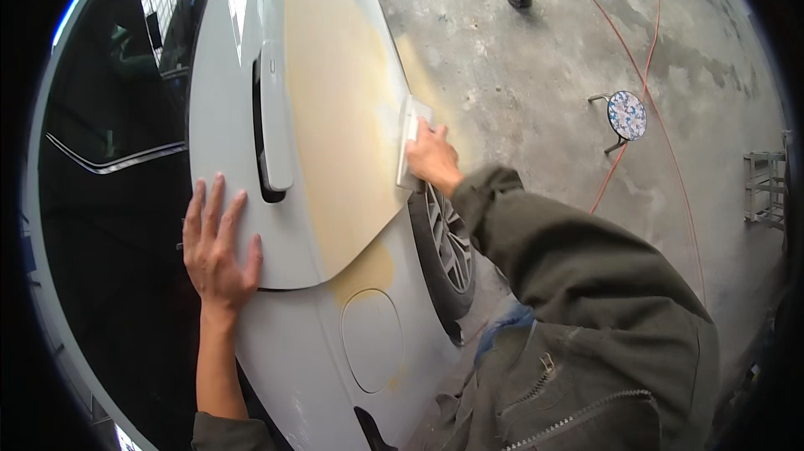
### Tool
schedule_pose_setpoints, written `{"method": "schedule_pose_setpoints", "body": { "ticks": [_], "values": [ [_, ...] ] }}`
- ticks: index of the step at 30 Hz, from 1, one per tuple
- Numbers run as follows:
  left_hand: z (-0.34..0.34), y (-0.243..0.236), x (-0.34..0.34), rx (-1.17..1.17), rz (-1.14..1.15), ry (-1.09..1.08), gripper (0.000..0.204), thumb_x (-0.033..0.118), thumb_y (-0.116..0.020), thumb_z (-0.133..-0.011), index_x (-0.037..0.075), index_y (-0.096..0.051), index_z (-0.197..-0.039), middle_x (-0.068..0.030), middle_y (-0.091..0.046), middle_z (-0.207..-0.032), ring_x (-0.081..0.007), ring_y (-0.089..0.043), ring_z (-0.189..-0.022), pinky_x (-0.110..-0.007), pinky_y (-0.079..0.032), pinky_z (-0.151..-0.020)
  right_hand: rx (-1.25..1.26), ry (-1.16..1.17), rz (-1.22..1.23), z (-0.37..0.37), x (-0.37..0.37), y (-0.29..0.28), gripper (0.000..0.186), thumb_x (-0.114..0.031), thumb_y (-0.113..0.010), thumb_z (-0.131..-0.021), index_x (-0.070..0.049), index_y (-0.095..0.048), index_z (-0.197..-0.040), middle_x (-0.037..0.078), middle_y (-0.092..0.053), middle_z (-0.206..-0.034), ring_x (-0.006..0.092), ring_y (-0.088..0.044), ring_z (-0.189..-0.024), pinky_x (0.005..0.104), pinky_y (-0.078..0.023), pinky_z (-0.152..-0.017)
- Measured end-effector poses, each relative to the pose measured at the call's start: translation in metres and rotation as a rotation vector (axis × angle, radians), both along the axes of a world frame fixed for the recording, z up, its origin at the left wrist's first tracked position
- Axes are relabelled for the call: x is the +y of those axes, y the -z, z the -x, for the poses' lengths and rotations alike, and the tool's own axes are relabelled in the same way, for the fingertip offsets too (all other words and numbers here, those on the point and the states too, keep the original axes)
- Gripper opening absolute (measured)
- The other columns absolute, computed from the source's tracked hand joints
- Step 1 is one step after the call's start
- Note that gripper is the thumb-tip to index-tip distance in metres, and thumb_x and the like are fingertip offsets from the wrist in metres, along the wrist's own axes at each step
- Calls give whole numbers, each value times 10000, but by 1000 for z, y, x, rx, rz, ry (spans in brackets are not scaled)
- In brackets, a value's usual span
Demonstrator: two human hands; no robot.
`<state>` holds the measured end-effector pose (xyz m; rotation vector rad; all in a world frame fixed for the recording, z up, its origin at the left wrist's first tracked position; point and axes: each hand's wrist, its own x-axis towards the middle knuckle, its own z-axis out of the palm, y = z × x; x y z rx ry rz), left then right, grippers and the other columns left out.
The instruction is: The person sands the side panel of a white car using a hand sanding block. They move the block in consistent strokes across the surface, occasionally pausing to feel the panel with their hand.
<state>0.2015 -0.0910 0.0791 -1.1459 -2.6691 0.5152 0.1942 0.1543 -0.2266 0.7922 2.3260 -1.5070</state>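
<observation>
Sanding block [412, 143] clamped flat in right hand [433, 158] against car door [335, 99]: light, stiff, best gripped along its back. Left hand [219, 242], fingers apart, braced empty at nine o'clock.

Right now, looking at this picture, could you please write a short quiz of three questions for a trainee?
1. True or false: the left hand lies flat on the car door.
2. What does the right hand hold? A) a pale flat sanding block B) a spray can C) a hammer
3. Fill in: the small round stool stands on the concrete ____.

Key: 1 true; 2 A; 3 floor.
</observation>
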Motion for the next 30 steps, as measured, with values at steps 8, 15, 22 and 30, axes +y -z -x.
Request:
{"method": "schedule_pose_setpoints", "body": {
  "ticks": [8, 15, 22, 30],
  "values": [
    [-11, 11, 3, 104, 42, -2, 513, 74, -643, -804, -8, -623, -1309, -182, -488, -1516, -373, -404, -1443, -480, -334, -1185, 173, 301, 231, -140, 53, 91, 644, -291, -636, -857, -56, -509, -1443, 309, -613, -1275, 424, -638, -1155, 445, -471, -1031],
    [-101, 96, 47, -410, 383, -38, 675, 428, -624, -937, -2, -502, -1443, -203, -444, -1546, -331, -378, -1468, -428, -276, -1234, 54, 447, 280, -234, 122, 154, 623, -257, -671, -863, -5, -531, -1415, 297, -661, -1223, 369, -644, -1155, 404, -470, -1005],
    [-1, 174, 57, -68, 622, -65, 860, 612, -471, -959, 10, -334, -1558, -180, -198, -1671, -288, -109, -1568, -444, -55, -1286, -6, 335, 386, -265, 145, 142, 647, -243, -667, -880, 17, -494, -1447, 270, -615, -1333, 325, -598, -1237, 366, -432, -1058],
    [54, 208, 93, 8, 540, -171, 881, 605, -476, -952, -11, -311, -1561, -192, -178, -1674, -291, -107, -1569, -422, -49, -1288, 9, 427, 473, -313, 172, 169, 621, -221, -664, -889, -9, -510, -1452, 207, -629, -1316, 254, -598, -1202, 343, -436, -1038]
  ]
}}
